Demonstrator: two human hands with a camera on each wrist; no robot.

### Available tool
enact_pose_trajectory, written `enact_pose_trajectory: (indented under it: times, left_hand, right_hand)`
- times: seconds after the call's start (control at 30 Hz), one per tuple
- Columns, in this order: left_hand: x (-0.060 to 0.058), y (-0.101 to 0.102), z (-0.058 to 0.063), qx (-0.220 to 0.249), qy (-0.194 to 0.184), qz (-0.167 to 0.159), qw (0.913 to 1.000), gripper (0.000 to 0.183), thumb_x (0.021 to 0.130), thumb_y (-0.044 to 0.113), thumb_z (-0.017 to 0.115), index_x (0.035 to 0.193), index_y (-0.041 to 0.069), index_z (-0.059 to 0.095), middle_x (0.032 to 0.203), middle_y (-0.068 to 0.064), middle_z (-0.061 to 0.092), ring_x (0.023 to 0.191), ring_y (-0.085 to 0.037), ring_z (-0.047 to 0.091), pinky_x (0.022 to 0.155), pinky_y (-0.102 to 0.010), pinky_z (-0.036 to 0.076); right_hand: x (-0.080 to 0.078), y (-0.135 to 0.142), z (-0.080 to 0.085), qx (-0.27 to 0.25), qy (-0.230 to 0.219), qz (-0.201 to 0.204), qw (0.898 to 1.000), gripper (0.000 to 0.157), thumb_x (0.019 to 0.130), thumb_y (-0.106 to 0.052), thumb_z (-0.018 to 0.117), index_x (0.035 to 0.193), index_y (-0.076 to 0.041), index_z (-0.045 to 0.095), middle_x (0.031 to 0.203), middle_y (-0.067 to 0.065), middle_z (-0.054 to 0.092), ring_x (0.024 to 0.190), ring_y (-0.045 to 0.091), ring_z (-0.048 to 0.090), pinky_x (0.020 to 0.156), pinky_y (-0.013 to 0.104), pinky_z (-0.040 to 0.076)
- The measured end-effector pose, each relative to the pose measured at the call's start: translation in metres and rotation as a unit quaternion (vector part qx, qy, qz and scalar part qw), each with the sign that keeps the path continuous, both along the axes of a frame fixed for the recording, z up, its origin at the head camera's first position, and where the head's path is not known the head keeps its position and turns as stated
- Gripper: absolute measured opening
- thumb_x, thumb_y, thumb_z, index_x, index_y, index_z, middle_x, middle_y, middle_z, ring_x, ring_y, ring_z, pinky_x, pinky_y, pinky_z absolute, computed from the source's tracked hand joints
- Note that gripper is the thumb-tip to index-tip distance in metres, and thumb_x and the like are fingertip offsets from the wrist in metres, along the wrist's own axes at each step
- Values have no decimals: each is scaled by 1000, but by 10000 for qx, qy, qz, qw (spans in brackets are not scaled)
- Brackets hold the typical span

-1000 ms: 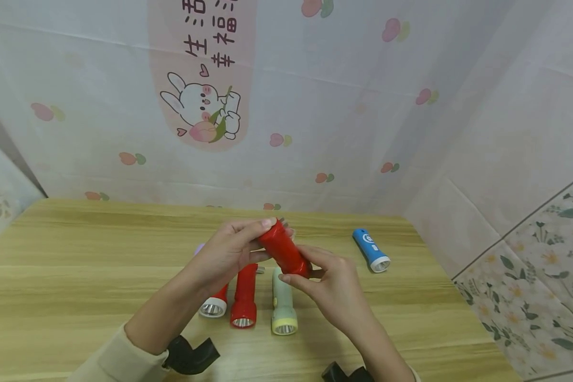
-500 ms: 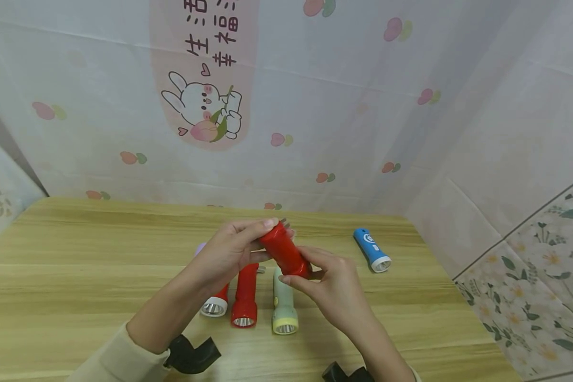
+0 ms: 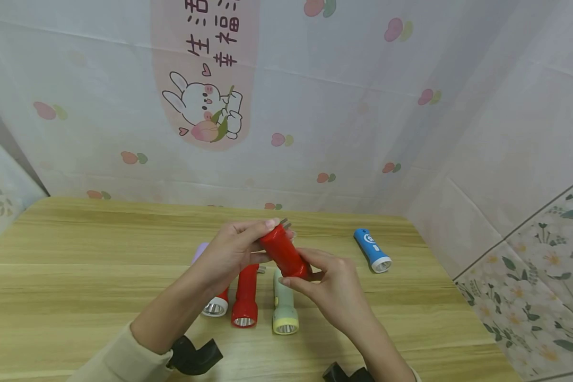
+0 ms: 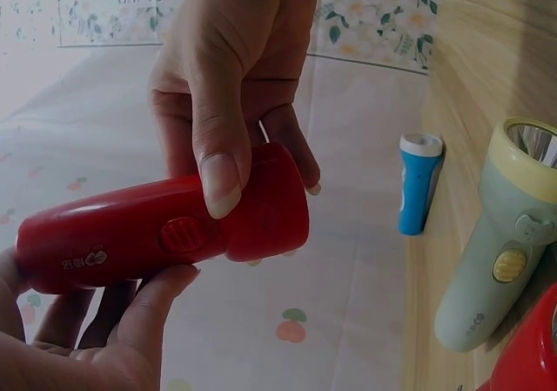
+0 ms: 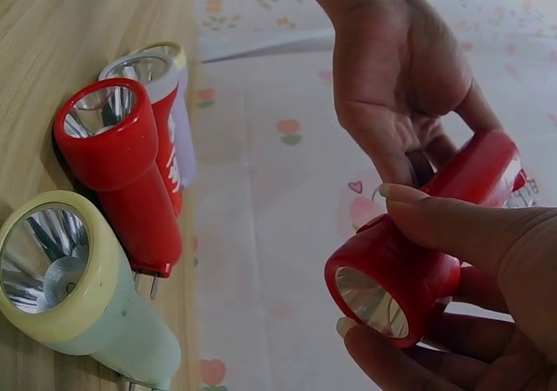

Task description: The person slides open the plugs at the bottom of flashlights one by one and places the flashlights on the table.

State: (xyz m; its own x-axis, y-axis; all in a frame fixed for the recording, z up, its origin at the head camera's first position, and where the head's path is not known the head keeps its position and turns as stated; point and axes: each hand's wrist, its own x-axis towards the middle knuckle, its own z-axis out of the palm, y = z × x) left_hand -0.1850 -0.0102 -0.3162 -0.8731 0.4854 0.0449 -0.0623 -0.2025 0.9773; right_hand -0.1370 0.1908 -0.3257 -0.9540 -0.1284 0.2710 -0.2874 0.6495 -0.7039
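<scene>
A red flashlight (image 3: 285,250) is held in the air above the table, tilted, with both hands on it. My left hand (image 3: 226,249) grips its tail end, thumb on top, and metal plug prongs (image 3: 285,223) stick out there. Around the lamp head, my right hand (image 3: 336,281) pinches with thumb and fingers. The left wrist view shows a ridged red switch (image 4: 183,234) on the flashlight's side. In the right wrist view its reflector (image 5: 370,302) faces the camera and looks unlit. Beneath the hands lie a second red flashlight (image 3: 244,300) and a pale green one with a yellow rim (image 3: 285,307).
A red flashlight with a white rim (image 3: 215,306) and a purple one (image 3: 199,251) are partly hidden by the left arm. To the right lies a blue flashlight (image 3: 372,250). A printed curtain (image 3: 286,95) hangs behind the wooden table (image 3: 100,244).
</scene>
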Motion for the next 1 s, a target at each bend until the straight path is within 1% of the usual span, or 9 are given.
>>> enact_pose_trajectory:
  times: [0.2,0.5,0.67,0.8,0.9,1.0]
  left_hand:
    - [0,0,-1,-42,17,74,10000,43,105,28,54,136,1,62,138,-17,64,128,-29,64,105,-47,53]
    - [1,1,-2,-323,17,327,9989,42,104,31,55,134,4,65,128,-14,71,119,-28,69,101,-46,57]
    - [1,2,-3,-318,-11,407,9987,42,105,32,54,134,4,65,129,-14,71,119,-28,69,101,-47,56]
    - [1,3,-3,-293,-61,431,9986,43,105,34,53,134,4,64,131,-15,69,121,-28,68,102,-47,56]
    - [0,2,-3,-350,-63,427,9985,45,105,37,52,135,5,64,131,-15,69,121,-28,68,102,-46,56]
    - [0,2,-2,-309,-49,358,9989,47,106,39,51,138,6,61,132,-14,69,124,-29,66,103,-46,55]
  right_hand:
    - [0,0,-2,38,-12,2,10000,47,74,-14,90,119,-18,76,114,-1,77,96,17,74,71,22,62]
    - [0,0,-4,95,-49,150,9998,46,76,-18,89,120,-18,76,115,0,77,95,16,73,72,20,61]
    - [0,1,-4,108,13,179,9998,46,76,-18,90,120,-18,76,113,0,77,93,15,73,71,19,61]
    - [-1,0,-5,133,-29,165,9998,46,76,-20,90,120,-18,76,111,-1,77,92,14,73,71,19,61]
    - [-1,-1,-5,156,-110,115,9998,47,75,-22,90,120,-18,76,110,-1,78,92,14,73,70,19,61]
    - [-1,-1,-4,143,-167,54,9997,47,76,-24,90,121,-17,75,109,-1,78,91,14,73,70,20,61]
